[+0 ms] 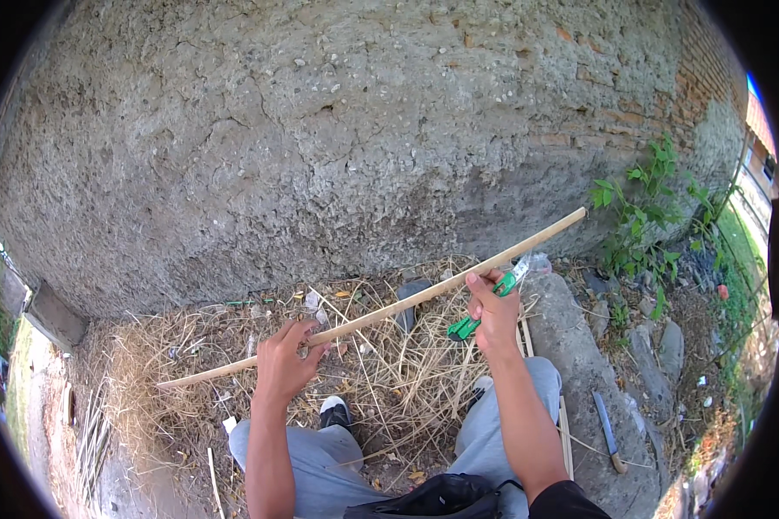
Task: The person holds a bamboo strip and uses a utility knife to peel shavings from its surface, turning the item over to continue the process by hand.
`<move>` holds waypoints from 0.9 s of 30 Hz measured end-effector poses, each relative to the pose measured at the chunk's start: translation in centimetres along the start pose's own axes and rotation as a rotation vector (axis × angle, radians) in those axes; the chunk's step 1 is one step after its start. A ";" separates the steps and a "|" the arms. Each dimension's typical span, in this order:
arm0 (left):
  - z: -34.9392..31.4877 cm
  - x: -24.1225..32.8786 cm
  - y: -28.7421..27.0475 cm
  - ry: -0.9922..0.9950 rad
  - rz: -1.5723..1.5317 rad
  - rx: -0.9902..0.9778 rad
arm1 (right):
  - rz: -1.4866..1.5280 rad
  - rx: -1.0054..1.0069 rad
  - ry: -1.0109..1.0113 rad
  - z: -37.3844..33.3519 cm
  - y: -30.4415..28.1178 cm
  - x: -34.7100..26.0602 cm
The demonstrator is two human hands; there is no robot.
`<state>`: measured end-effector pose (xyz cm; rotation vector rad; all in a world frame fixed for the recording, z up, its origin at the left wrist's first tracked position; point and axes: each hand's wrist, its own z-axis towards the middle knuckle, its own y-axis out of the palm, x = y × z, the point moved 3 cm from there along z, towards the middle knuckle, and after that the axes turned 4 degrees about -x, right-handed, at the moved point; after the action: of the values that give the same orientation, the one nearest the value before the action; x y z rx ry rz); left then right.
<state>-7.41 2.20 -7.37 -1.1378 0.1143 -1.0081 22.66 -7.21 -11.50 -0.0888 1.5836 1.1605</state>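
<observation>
A long, thin, pale strip that looks like split bamboo [389,310] runs slantwise in front of me, its right end higher and farther off. My left hand [286,356] is closed around it toward its lower left part. In my right hand [497,318] is a green utility knife [509,282], its metal head pointing up and away from me. The thumb of that hand lies against the strip, right of its middle. Whether the knife's blade touches the strip, I cannot make out.
A rough, crumbling wall [320,147] rises just ahead. Straw-like shavings [407,372] cover the ground between my feet. At my right, a knife with a wooden handle [610,432] lies on a stone slab [571,346]. Beyond it grows a leafy plant [645,216]. Several thin sticks [91,441] lie at far left.
</observation>
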 end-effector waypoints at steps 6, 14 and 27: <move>-0.1 -0.9 0.2 -0.050 0.027 -0.032 | 0.009 -0.032 -0.007 0.0 -0.1 0.1; -0.5 -2.5 1.0 -0.057 0.037 -0.015 | -0.001 -0.028 0.018 0.1 -0.3 0.3; -0.2 -2.1 1.4 -0.006 -0.007 -0.060 | 0.039 0.053 0.133 0.1 -0.6 1.6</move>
<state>-7.92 3.66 -9.39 -1.1967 0.1371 -1.0135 22.51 -6.64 -13.11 -0.1019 1.7390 1.1618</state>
